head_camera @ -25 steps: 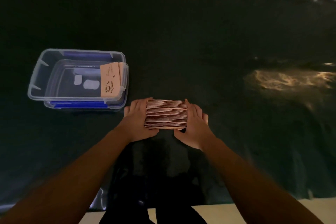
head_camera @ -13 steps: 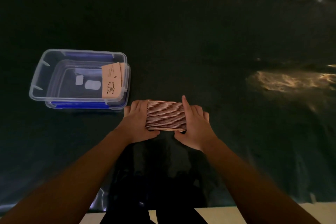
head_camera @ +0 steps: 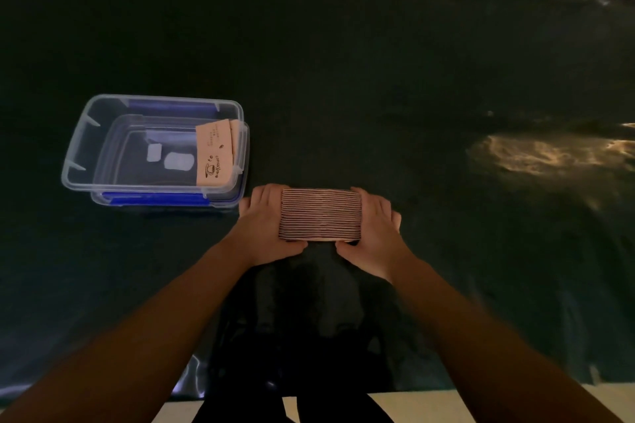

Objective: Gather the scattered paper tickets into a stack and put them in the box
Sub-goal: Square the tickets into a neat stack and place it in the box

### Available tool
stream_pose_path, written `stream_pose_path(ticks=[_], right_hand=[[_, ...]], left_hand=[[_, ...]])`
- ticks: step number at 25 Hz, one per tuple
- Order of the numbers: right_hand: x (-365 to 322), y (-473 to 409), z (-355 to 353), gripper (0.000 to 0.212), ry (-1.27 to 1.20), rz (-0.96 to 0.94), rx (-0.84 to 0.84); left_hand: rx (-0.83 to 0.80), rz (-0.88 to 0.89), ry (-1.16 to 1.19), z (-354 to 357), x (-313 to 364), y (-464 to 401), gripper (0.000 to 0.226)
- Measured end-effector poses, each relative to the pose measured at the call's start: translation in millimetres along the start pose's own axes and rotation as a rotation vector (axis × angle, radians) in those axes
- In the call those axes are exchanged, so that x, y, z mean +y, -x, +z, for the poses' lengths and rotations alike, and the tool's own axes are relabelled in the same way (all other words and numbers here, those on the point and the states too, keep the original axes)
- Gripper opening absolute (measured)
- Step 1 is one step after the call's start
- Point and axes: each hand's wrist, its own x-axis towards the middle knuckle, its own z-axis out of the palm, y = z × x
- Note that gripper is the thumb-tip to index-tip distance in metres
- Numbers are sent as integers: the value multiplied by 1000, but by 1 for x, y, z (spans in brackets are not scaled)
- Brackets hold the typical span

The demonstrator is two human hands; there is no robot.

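Note:
A thick stack of pink paper tickets (head_camera: 321,214) stands on edge on the dark green cloth, its layered edges facing up. My left hand (head_camera: 264,223) presses its left end and my right hand (head_camera: 372,230) presses its right end, thumbs at the near side. A clear plastic box with blue clips (head_camera: 86,151) sits to the left, just beyond my left hand. A few pink tickets (head_camera: 214,154) lean against the box's right inner wall.
The dark green cloth (head_camera: 343,79) covers the whole table, with a wrinkled far edge at the top. A warm light patch (head_camera: 536,154) lies on the cloth at the right. The table's near edge and a pale floor show at the bottom.
My right index finger, raised over the stack's top half a second ago, has come back down to the stack's right end. The stack looks squarer and tighter between both hands.

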Motion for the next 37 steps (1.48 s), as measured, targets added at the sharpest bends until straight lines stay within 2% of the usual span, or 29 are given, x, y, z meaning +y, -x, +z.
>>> stream_pose_path(ticks=[5,11,16,20,24,28,31,33,35,37], right_hand=[[-1,-1,-2,102,44,25,-97],[-3,-5,-2,101,18,50,-68],[-6,-7,-1,98,-33,109,-109],[-17,-6,-16,91,-197,181,-159],[-42,-2,-34,89,-517,208,-205],[-84,-1,-47,89,-858,261,-269],[-123,-2,-44,91,-983,291,-302],[-149,-3,-41,94,-1031,304,-297],[-171,-7,-41,104,-1040,291,-301],[-193,-14,-42,101,-1027,256,-340]], left_hand=[[-46,-40,-50,3,-1,-2,111],[-46,-58,-40,3,-6,-8,113],[-43,-75,-25,2,-5,-7,112],[-48,-57,222,-15,-4,1,101],[-114,-89,704,-47,2,20,90],[-10,-129,1188,-71,11,38,92],[60,-148,1543,-80,21,44,85],[146,-160,1601,-92,26,47,70],[240,-195,1559,-109,25,48,60],[297,-242,1496,-130,13,52,54]])
